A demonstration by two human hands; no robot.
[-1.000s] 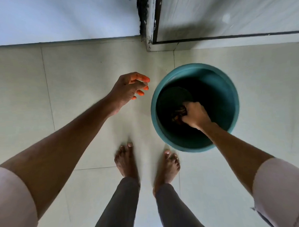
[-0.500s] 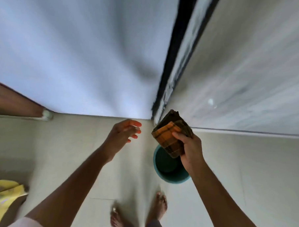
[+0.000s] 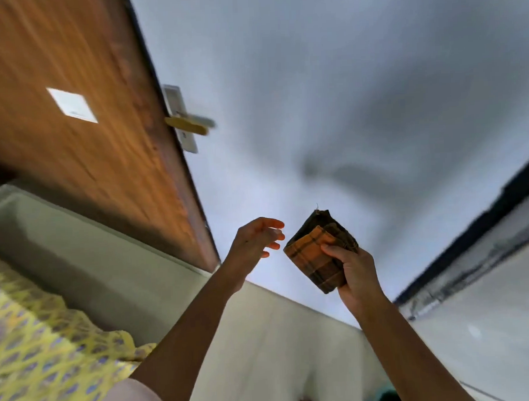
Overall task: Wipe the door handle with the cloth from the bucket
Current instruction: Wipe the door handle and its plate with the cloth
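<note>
Against pale wall, right hand [image 3: 355,272] grips folded cloth [image 3: 318,252], long axis upright; left hand [image 3: 253,243] open, empty.

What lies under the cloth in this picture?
The right hand cups the cloth from below, thumb on top. The palm beneath is covered.

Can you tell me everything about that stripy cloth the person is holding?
The cloth is woven fabric in an orange and dark brown check pattern, folded into a thick, roughly square pad. A darker layer peeks out behind the orange front, and a loose thread sticks up from its top corner. It is held up in the air, tilted, in front of the pale wall. Only the right hand touches it, thumb on the front, fingers behind. The open left hand is close beside it but apart.
</note>
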